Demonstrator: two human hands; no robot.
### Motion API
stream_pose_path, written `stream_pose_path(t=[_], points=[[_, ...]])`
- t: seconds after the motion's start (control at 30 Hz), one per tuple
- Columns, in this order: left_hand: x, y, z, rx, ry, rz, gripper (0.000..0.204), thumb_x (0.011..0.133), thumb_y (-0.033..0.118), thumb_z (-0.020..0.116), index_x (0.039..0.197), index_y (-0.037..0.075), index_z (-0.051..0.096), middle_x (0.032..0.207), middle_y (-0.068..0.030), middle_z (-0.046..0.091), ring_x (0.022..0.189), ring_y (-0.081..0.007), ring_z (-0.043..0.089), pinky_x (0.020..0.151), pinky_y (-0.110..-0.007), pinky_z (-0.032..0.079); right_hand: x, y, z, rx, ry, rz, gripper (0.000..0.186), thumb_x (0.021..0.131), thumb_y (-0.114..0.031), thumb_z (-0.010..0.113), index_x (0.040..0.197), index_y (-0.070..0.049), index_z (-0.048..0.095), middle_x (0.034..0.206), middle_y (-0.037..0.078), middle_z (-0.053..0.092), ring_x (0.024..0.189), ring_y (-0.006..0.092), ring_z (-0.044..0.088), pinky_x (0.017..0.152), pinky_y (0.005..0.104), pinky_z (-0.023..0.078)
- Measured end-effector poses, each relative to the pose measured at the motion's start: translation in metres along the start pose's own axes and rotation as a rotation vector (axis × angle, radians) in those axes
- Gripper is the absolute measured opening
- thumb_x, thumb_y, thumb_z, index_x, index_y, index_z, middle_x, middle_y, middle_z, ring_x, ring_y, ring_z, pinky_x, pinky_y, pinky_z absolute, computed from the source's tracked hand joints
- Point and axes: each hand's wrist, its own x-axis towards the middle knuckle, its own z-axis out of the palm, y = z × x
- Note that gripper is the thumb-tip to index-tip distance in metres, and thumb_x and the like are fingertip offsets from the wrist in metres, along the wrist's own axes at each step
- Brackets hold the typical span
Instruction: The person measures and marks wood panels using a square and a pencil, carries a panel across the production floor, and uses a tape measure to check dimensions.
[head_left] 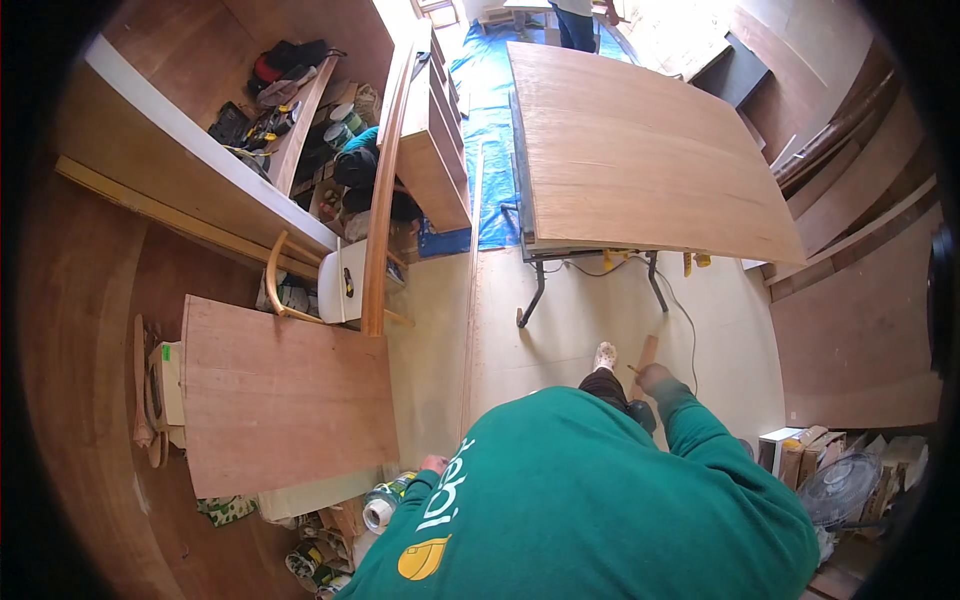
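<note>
Low in front of me, my right hand (pixel 656 379) is closed, with a thin yellowish pencil-like stick (pixel 633 369) poking out from its fingers. A narrow wooden strip (pixel 649 352) stands out right beside that hand; whether the hand also touches it I cannot tell. On the other side, only part of my left hand (pixel 436 464) shows past my green sleeve, its fingers mostly hidden. It is near a clear-and-white roll (pixel 378 512) and the corner of a reddish plywood panel (pixel 290 400).
A large plywood sheet (pixel 650 150) lies on a folding-leg workbench (pixel 535 295), with a cable (pixel 690 325) trailing below. Left stand a shelf unit (pixel 432 165), a long wooden board (pixel 385 200) and a white-seated chair (pixel 340 285). A fan (pixel 840 488) stands at right. Another person (pixel 577 25) stands far ahead.
</note>
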Motion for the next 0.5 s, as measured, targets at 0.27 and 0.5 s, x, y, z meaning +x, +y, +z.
stream_pose_path(t=[0.27, 0.5], points=[[-0.014, 0.059, -0.070, -0.228, 0.034, -0.074, 0.051, 0.077, 0.054, 0.079, 0.101, 0.009, 0.080, 0.095, -0.0155, 0.076, 0.087, -0.0309, 0.073, 0.081, -0.039, 0.058, -0.003, -0.011, -0.011, 0.220, 0.155, -0.059, 0.031, 0.089, -0.036, 0.064, 0.097, -0.009, 0.076, 0.102, 0.015, 0.073, 0.096, 0.0367, 0.068, 0.085, 0.0467, 0.055], [-0.016, 0.097, -0.102, -0.263, 0.076, -0.005, 0.047, 0.078, 0.051, 0.080, 0.098, 0.009, 0.080, 0.091, -0.0147, 0.076, 0.082, -0.0297, 0.073, 0.077, -0.038, 0.058, -0.051, -0.024, -0.046, 0.275, 0.160, 0.188, 0.041, 0.087, -0.043, 0.067, 0.097, -0.005, 0.076, 0.101, 0.019, 0.072, 0.097, 0.0376, 0.069, 0.087, 0.0468, 0.055]])
